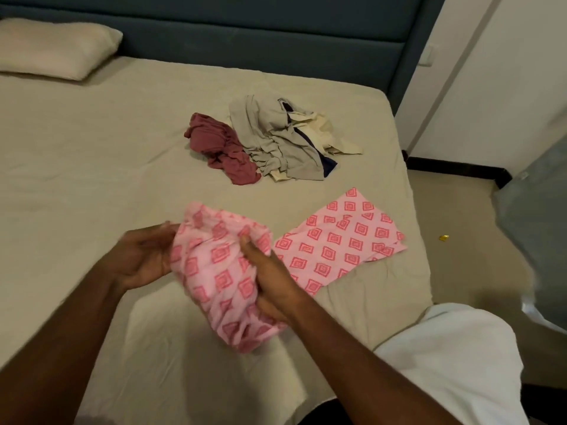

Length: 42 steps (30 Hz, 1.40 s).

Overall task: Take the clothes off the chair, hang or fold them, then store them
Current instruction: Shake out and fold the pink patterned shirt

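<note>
Pink patterned garment (221, 271) is hanging bunched above the bed (92, 167), near its front edge; the right hand (270, 280) is gripping it while the left hand (144, 256) is touching its side with relaxed fingers. Beside it on the bed, a folded pink piece (343, 237) is lying flat, and farther back a crumpled clothes pile (270, 139) is sitting.

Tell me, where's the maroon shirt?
The maroon shirt lies crumpled mid-bed, touching the left side of the grey clothes pile, beyond both hands.
</note>
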Each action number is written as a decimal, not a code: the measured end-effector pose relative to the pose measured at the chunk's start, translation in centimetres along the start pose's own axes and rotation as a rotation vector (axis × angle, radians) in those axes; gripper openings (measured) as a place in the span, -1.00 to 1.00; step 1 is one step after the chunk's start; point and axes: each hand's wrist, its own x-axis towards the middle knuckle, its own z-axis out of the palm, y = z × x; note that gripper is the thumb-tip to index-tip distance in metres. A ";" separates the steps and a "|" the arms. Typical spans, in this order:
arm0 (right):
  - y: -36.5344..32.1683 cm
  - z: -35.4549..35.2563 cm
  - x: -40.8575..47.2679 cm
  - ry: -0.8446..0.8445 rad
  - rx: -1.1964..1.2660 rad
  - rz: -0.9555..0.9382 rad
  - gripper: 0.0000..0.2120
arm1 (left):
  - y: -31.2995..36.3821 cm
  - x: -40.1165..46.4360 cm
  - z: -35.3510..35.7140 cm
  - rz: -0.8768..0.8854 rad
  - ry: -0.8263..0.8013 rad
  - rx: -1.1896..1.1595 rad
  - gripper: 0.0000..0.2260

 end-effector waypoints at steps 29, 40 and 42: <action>-13.7 -24.0 0.8 1.034 -1.048 0.128 -0.25 | -13.0 15.0 16.2 0.122 0.199 1.857 0.05; -16.0 -24.7 -1.1 0.505 -0.403 -0.092 -0.68 | -14.1 16.3 15.6 -0.025 0.142 1.894 0.23; -16.3 -23.7 -1.6 0.454 -0.386 -0.147 -0.68 | -13.8 16.1 15.8 -0.040 0.146 1.875 0.24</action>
